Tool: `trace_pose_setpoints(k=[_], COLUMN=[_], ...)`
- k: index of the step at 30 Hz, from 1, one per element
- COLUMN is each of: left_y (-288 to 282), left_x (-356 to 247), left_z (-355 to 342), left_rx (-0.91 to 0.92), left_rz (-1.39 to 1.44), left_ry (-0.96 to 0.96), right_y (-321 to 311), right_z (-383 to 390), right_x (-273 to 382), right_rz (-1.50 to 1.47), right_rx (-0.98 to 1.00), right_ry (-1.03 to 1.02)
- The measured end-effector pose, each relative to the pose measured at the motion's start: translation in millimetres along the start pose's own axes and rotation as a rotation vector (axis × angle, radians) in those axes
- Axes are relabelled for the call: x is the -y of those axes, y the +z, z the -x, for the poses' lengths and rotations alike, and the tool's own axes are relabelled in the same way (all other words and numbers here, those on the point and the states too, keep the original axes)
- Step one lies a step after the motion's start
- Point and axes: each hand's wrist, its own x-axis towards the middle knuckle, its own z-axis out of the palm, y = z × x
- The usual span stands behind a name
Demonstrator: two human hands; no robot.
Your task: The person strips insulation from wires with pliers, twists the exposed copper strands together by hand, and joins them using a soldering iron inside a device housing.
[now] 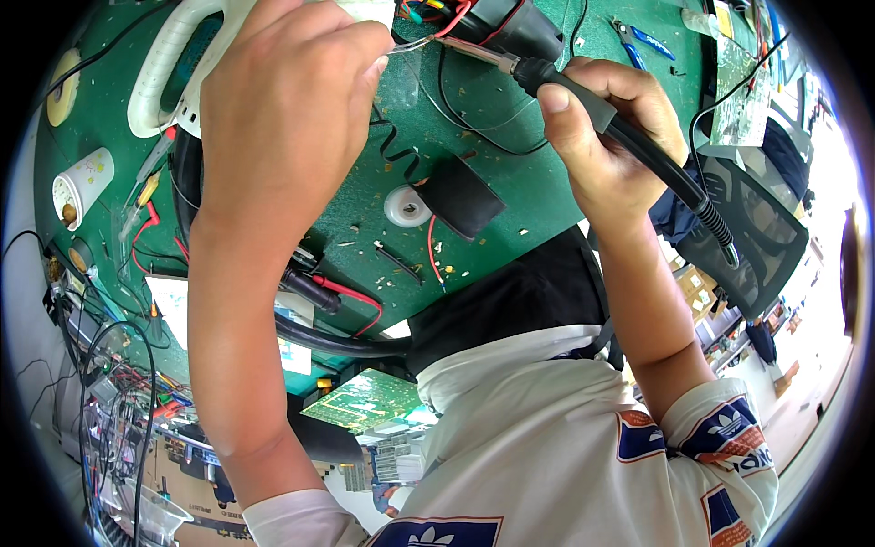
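Note:
My right hand (615,137) grips a soldering iron (583,100) with a black handle and cable. The iron's metal tip points left, right at a cluster of thin wires at the top edge. My left hand (292,100) is closed in a pinch on a thin silvery wire (415,44), whose end meets the tip area. A red wire (456,18) runs up from that spot. Behind the iron lies a black tapered housing (519,27). To the left of my left hand is a white casing with a looped handle (150,87), partly covered by the hand.
On the green mat (510,164) lie a black cylindrical part (460,196), a white spool (407,207) and small scraps. Blue-handled cutters (647,41) are at the far right. A tipped paper cup (84,187) and a yellow sponge (64,87) sit left. A mesh chair (752,228) stands right.

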Motion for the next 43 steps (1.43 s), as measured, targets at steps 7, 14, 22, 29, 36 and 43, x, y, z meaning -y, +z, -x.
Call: trace_pose_setpoints(k=[7,14,22,29,36,43], left_y=[-12,-12,-12,-9,-10,-9], left_x=[2,1,2,5,1,1], left_z=[-1,-3,-6,0,-3,-4], left_rx=[0.151,0.162,0.179,0.159,0.130,0.154], left_rz=[-0.155,-0.155,-0.143,-0.099,-0.108,-0.117], left_ry=[0.008,0.006,0.001,-0.057,-0.055,-0.080], right_y=[-2,-14,-25,-53,-77,-76], right_z=[5,11,13,9,-21,-65], right_x=[-3,-8,-9,-11,-45,-124], right_rz=[-0.026,-0.191,-0.379,-0.310,-0.524,-0.580], right_rx=[0.019,0.032,0.094,0.186,0.033,-0.019], right_ry=[0.023,0.024,0.057,0.107,0.200,0.385])
